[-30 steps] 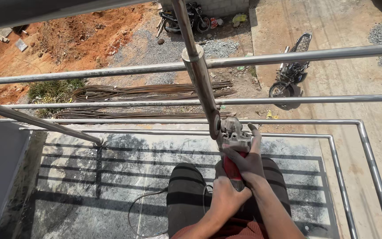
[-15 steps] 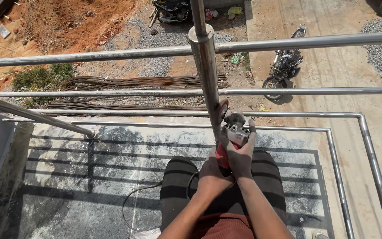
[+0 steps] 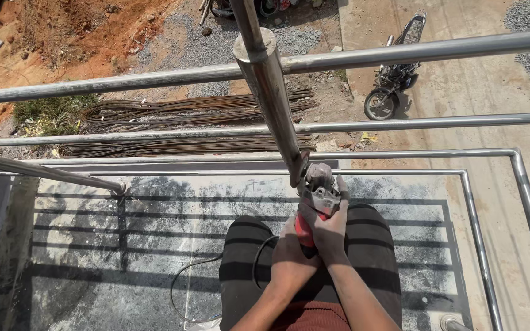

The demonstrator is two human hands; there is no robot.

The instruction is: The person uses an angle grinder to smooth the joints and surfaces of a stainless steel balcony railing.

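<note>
While its red body runs lengthwise away from the person, the angle grinder (image 3: 315, 205) points its head up and forward, its disc (image 3: 297, 170) on edge against the lower part of the upright steel post (image 3: 271, 98). Both hands are wrapped shut around the tool: the right hand (image 3: 329, 230) grips the body just behind the grey gear head, and the left hand (image 3: 289, 260) clasps the rear of the handle, where the black cord (image 3: 197, 273) trails off to the left. Horizontal rails (image 3: 400, 54) cross just ahead, and a low rail (image 3: 480, 245) hems the right side. Open slab (image 3: 124, 245) lies to the left.
</note>
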